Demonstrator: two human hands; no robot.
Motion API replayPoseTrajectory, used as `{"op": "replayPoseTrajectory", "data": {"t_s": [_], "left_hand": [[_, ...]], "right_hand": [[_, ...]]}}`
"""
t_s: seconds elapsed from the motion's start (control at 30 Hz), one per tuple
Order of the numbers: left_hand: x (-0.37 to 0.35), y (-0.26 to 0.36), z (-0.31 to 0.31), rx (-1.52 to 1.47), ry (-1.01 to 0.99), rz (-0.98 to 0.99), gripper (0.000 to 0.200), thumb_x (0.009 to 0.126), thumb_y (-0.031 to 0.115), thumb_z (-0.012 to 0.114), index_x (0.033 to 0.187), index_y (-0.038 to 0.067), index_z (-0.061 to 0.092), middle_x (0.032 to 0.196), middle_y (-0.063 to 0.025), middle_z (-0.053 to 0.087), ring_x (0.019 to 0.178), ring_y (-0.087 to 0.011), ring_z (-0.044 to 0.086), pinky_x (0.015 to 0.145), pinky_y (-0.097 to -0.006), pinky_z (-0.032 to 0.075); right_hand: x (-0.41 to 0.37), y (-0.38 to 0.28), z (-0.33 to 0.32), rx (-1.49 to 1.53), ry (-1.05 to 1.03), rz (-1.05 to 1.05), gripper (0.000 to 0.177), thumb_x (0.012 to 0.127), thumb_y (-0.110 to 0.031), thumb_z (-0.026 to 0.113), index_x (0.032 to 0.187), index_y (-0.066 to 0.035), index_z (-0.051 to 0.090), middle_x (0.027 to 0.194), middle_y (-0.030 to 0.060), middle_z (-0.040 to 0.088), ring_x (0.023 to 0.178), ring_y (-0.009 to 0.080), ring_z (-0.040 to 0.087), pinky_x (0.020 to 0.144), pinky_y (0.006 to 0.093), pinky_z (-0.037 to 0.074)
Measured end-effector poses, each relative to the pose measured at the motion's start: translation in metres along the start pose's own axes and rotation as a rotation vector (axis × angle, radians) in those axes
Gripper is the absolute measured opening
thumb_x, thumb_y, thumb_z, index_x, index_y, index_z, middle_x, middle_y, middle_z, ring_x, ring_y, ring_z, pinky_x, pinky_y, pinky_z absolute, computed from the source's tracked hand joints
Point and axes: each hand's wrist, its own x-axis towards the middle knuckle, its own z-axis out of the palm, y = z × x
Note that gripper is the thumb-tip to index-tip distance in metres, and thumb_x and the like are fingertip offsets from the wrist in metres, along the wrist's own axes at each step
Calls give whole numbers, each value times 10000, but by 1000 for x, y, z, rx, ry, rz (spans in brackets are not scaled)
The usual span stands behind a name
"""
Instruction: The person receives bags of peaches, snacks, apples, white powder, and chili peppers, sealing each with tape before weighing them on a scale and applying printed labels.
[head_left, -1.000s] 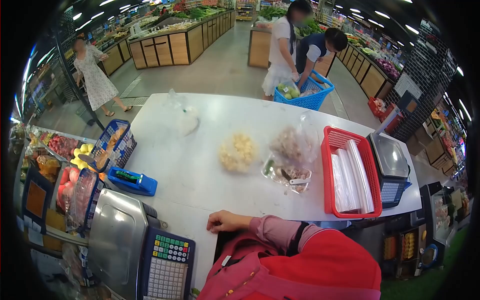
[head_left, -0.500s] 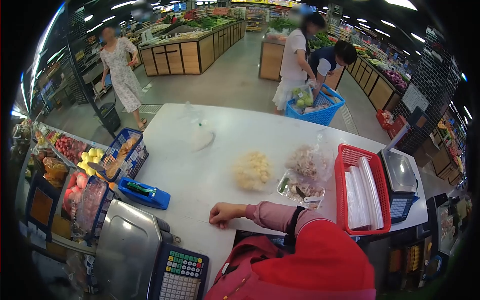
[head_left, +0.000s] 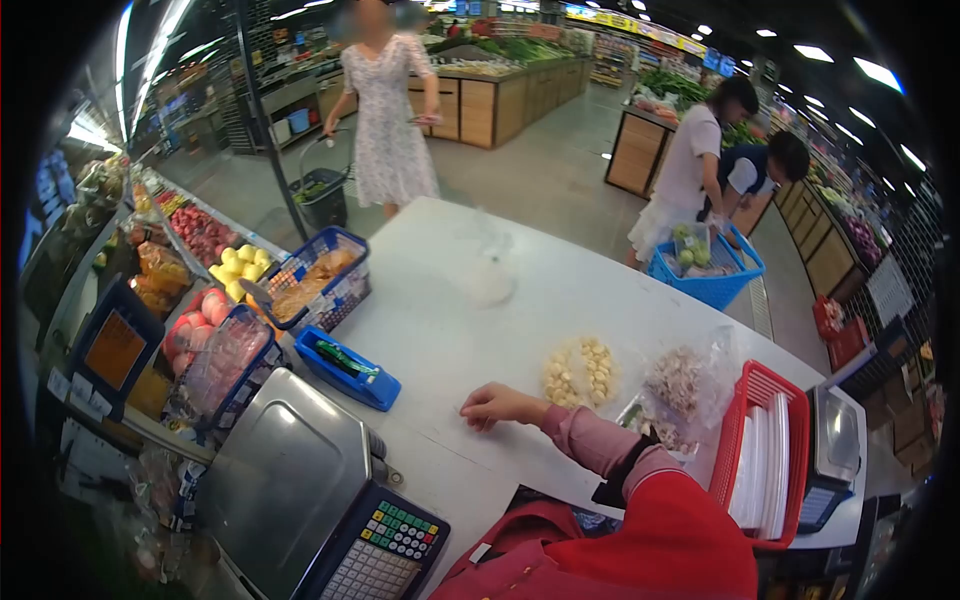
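My right hand (head_left: pixel 490 407) rests low over the white table (head_left: pixel 420 290), with its fingers curled loosely together and nothing visible in them. Just beyond it to the right lies a clear bag of peeled garlic cloves (head_left: pixel 580 373). Farther right are a clear bag of pale, pinkish chopped pieces (head_left: pixel 678 380) and a film-wrapped tray (head_left: pixel 655 428) of similar food. To the left of the hand is a blue tape dispenser (head_left: pixel 347 368). A small clear bag with whitish contents (head_left: pixel 492 280) sits toward the far side. My left hand is out of view.
A steel scale (head_left: pixel 290 470) with a keypad (head_left: pixel 395 545) stands near left. A red basket (head_left: pixel 760 455) holds plastic bag rolls, beside a second scale (head_left: pixel 835 440). A blue basket (head_left: pixel 320 275) stands left. Shoppers, one with a blue basket (head_left: pixel 708 280), stand beyond.
The view has turned left, so the table's things appear farther right. The shopper in the floral dress has come closer to the table. My right hand's fingers have loosened from a fist.
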Motion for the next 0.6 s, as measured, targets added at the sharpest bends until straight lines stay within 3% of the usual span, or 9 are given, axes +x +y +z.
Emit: {"op": "replayPoseTrajectory", "data": {"t_s": [0.17,0.3,0.37,0.5,0.53,0.6], "left_hand": [[-11,-2,-6,-8,23,-43,285,933,201,538,1147,41,637,954,-147,669,762,-239,599,701,-383,484],[-14,1,-8,1,23,-52,283,936,196,528,1140,33,636,970,-148,664,787,-241,597,724,-385,480],[-14,2,-8,9,21,-58,282,938,194,522,1137,29,636,978,-148,661,799,-243,596,736,-385,478],[-16,7,-9,17,29,-78,281,941,189,512,1130,21,635,994,-149,656,823,-246,594,759,-387,474],[-15,9,-8,22,32,-81,281,941,188,509,1128,19,634,998,-149,655,829,-246,594,765,-387,473],[-15,12,-9,25,37,-89,281,943,186,504,1125,16,634,1006,-149,652,842,-248,593,777,-388,471]], "right_hand": [[10,-72,-63,318,387,-98,294,924,-256,638,1044,12,645,895,109,659,791,204,671,703,309,568],[21,-109,-128,602,401,-377,334,943,-269,609,1099,26,584,953,131,659,884,233,662,805,321,544],[26,-131,-148,599,593,-438,323,917,-270,643,1045,23,602,991,153,662,932,250,663,783,341,557],[51,-132,-228,766,1010,-802,374,927,-310,635,1062,34,580,1015,148,658,982,260,646,830,354,536],[56,-132,-250,768,1005,-802,374,927,-310,635,1062,34,580,1015,148,658,982,260,646,830,354,536],[64,-130,-281,763,1167,-588,578,859,-450,691,1117,47,545,1045,159,630,981,280,635,855,364,532]]}}
